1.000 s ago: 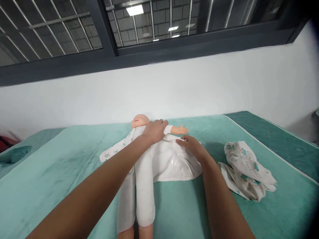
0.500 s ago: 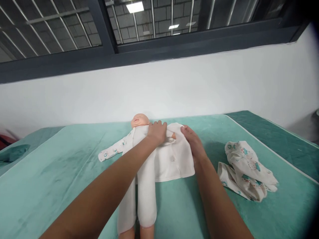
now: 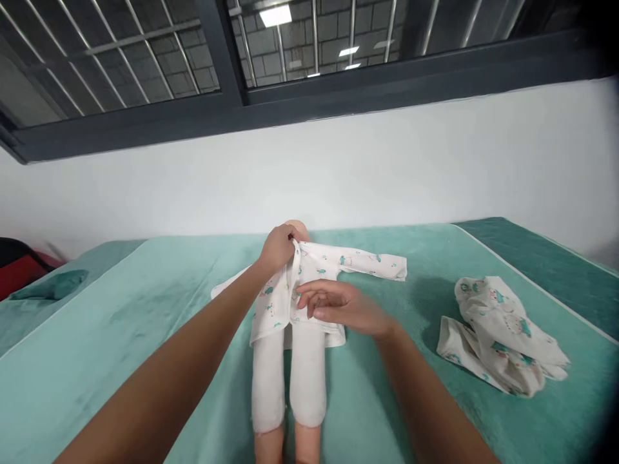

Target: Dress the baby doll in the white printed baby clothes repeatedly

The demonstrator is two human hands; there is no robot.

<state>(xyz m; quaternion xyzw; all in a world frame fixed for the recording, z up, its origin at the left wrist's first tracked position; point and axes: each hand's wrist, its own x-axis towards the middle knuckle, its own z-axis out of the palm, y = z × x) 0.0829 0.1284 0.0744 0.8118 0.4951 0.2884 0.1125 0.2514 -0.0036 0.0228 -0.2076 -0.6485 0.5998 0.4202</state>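
A baby doll [image 3: 308, 380] lies on its back, its head mostly hidden behind my left hand. It wears a white baby shirt [image 3: 322, 261] printed with small green figures, with both sleeves spread to the sides and the two front panels lying over the chest. At the neckline, my left hand [image 3: 280, 248] pinches the shirt's front edge. Over the lower front of the shirt hovers my right hand [image 3: 341, 306], slightly blurred, its fingers loosely bent and apart with nothing in them. White padded cloth covers the doll's upper legs.
A crumpled printed baby garment [image 3: 500, 338] lies on the green bed cover [image 3: 377, 386] to the right. Behind stands a white wall [image 3: 309, 174] below a dark-framed barred window [image 3: 232, 51]. Something red and black [image 3: 24, 267] sits at the far left edge.
The shirt's right panel, earlier showing its plain inside, now lies folded over the chest with its sleeve stretched right. My right hand has let go of it; my left hand has moved to the neckline.
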